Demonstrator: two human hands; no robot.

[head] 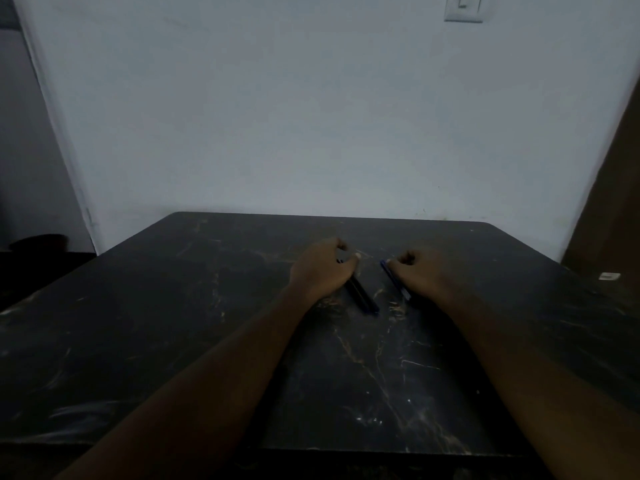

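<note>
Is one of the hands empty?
No, the left hand grips a dark pen and the right hand grips a blue pen on the table.

Far part of the dark pen (362, 296) is covered by the left hand (323, 268); one barrel or two cannot be told in the dim light. The blue pen (398, 284) is partly covered by the right hand (420, 271). Fingertips of both hands are curled out of sight. Wall switch plate (463, 10) is cut by the top edge. Small white object (609, 276) on the table (173, 306) is too small to be identified.
</note>
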